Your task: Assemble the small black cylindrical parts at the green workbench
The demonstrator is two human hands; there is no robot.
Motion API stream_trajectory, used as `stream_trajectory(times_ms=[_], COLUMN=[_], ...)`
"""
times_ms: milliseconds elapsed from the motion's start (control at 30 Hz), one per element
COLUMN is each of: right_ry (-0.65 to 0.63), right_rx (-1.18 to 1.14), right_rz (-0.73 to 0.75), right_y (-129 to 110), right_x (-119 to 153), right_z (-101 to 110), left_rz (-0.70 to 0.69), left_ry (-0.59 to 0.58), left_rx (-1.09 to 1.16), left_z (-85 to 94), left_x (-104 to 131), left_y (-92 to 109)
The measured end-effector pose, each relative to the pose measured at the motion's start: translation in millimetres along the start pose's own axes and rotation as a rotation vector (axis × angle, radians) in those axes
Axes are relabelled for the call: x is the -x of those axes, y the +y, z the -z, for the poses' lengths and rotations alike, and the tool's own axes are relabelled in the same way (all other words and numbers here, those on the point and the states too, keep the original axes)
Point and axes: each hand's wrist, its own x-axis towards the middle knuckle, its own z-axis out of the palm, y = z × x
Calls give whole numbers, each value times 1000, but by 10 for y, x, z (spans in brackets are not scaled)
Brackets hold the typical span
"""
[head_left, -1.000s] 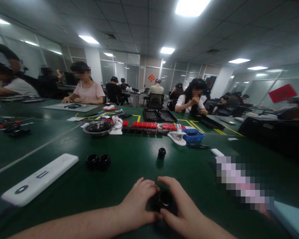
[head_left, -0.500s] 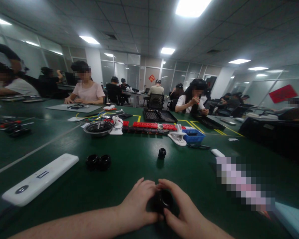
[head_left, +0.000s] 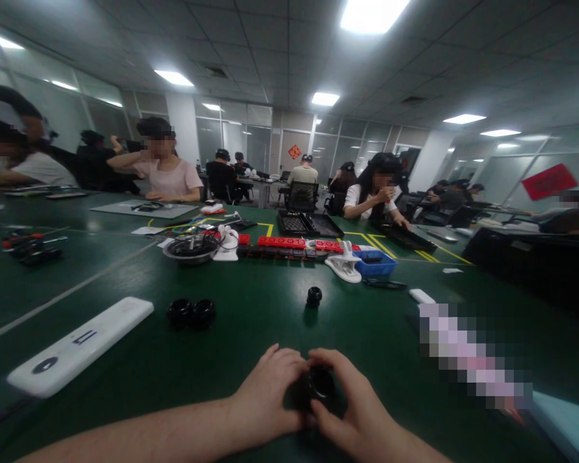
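Note:
Close to me over the green table, both my hands are wrapped round a black cable gland [head_left: 321,384], its round opening facing up and right. My left hand [head_left: 270,392] grips it from the left, fingers curled over its far side. On the other side, my right hand [head_left: 350,405] holds it between thumb and fingers. Its lower part is dark and hidden by the hands. Ahead stands a smaller black cable gland [head_left: 313,296]. Farther left, two similar black glands [head_left: 192,313] sit side by side.
A white power strip [head_left: 82,347] lies at left. Across the middle stand a metal bowl [head_left: 190,254] of parts, a red strip [head_left: 282,242], a white clamp [head_left: 346,265] and a blue bin [head_left: 376,262]. A blurred-out long object [head_left: 473,357] lies right. Co-workers sit beyond.
My right thumb and fingers have shifted slightly round the gland, while my left hand stays put. Across the table, one co-worker has raised an arm and another has lowered a hand.

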Motion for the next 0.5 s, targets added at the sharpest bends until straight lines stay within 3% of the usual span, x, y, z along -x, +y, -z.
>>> stream_trajectory(times_ms=[100,300,500], right_ry=[-30,-35,-41], right_rx=[16,48,17], right_rz=[20,-170,-55], right_y=[-20,15,-3], right_x=[4,-47,-10], right_z=[21,3,4], left_rz=[-2,-14,-16], left_ry=[-5,-5,1], left_rx=[-7,-8,19], left_z=[-10,-19,11], left_x=[-4,-5,-2], left_y=[-17,-21,6])
